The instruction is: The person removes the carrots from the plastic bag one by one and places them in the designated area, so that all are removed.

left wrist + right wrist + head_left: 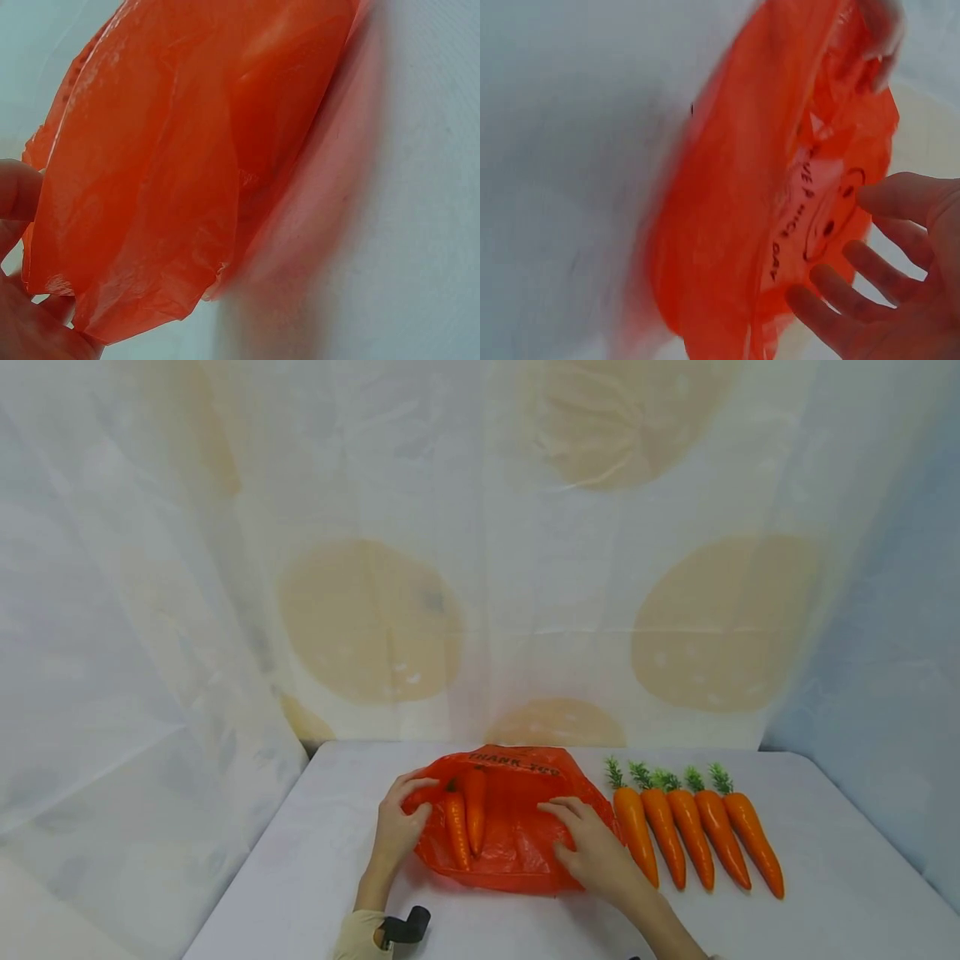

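Note:
A red plastic bag (525, 827) printed with "THANK YOU" lies on the white table, its mouth facing me. Two orange carrots sit inside its left part, the nearer one (457, 831) beside the other carrot (475, 810). My left hand (401, 822) is at the bag's left edge, thumb and forefinger apart against the plastic; the left wrist view shows its fingers (19, 191) by the rim. Over the right side of the mouth is my right hand (596, 852); its fingers are spread and hold nothing in the right wrist view (900, 277).
Right of the bag, several carrots with green tops lie side by side, the outermost carrot (753, 843) farthest right. White sheets with tan circles (371, 622) hang behind the table (300, 868) and on both sides. A black device (407, 927) is at the left wrist.

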